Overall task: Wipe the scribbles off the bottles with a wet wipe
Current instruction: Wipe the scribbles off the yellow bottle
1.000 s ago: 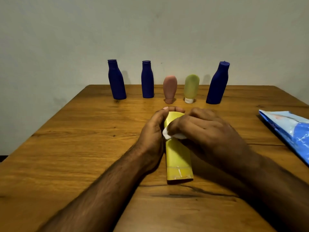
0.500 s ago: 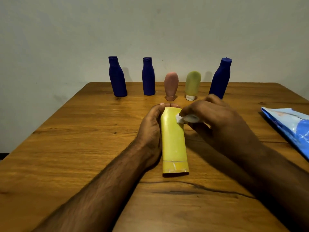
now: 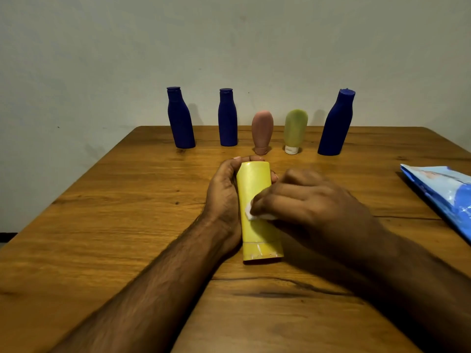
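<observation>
A yellow bottle (image 3: 256,197) lies flat on the wooden table (image 3: 127,225), its cap end toward me. My left hand (image 3: 224,197) wraps around its left side and far end, holding it down. My right hand (image 3: 311,207) presses a small white wet wipe (image 3: 251,215) against the bottle's middle, fingers closed on the wipe. No scribble is visible on the bare yellow surface; the part under my fingers is hidden.
Along the far edge stand three dark blue bottles (image 3: 180,118) (image 3: 227,118) (image 3: 336,123), a pink tube (image 3: 262,132) and a green tube (image 3: 295,131), both cap down. A blue wipes pack (image 3: 443,194) lies at the right edge. A wall rises just behind the table.
My right hand has moved with the wipe from the bottle's upper right edge down onto its middle. The left hand keeps its hold and the bottle stays in place.
</observation>
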